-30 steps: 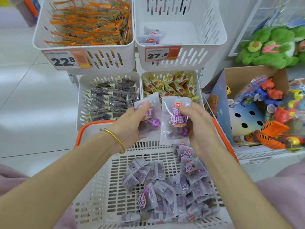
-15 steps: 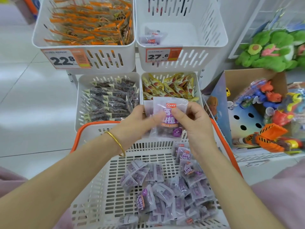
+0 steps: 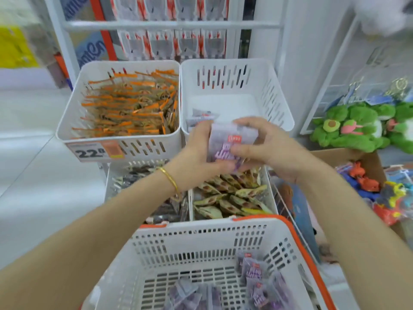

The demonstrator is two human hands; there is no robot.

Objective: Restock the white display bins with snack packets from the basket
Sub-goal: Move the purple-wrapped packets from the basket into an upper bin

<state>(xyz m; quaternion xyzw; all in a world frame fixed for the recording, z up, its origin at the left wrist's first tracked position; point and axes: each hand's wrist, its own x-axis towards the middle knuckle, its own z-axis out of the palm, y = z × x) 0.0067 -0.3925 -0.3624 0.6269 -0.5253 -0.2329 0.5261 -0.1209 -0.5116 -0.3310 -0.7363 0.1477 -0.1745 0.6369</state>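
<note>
Both hands' grip holds purple packets (image 3: 225,146) over near-empty bin (image 3: 283,117).

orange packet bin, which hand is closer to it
Left. The left hand is just right of the orange packet bin, near its front corner; the right hand is farther right, across the purple packets both hands hold.

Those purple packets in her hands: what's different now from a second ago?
Both hands, left hand and right hand, have lifted the purple packets from above the basket up to the front rim of the nearly empty top right bin, pressed together as one stack. The bins' contents and the basket's remaining packets look unchanged.
</note>
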